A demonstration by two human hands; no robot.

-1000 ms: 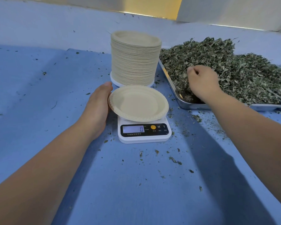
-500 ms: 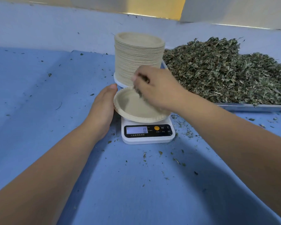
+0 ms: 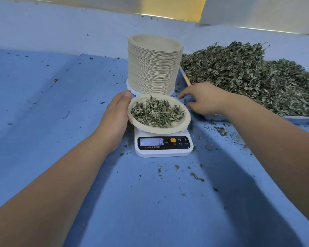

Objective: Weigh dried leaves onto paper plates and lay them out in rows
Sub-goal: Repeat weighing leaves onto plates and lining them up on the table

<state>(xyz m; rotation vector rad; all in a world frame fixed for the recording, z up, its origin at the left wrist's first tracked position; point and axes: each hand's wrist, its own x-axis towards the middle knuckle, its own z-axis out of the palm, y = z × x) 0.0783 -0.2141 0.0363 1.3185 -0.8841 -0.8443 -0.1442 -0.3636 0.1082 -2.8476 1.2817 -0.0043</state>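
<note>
**Leaf-filled plate on scale, both hands loose**

Head view: beige paper plate (image 3: 161, 131) with a crimped rim sits on the white scale (image 3: 163, 151), covered with grey-green crumbled dried leaves (image 3: 157, 113). Left hand (image 3: 114, 118) lies flat against the plate's left rim, fingers straight. Right hand (image 3: 203, 99) is just right of the plate, fingers loosely spread, holding nothing. Tall plate stack (image 3: 154, 68) behind the scale; leaf pile (image 3: 248, 73) on a metal tray (image 3: 300, 118) at right. Blue-covered worktop (image 3: 150, 202) speckled with crumbs; pale wall behind. Display (image 3: 151, 141) reads 0; buttons marked M, T; small print unreadable.
</note>
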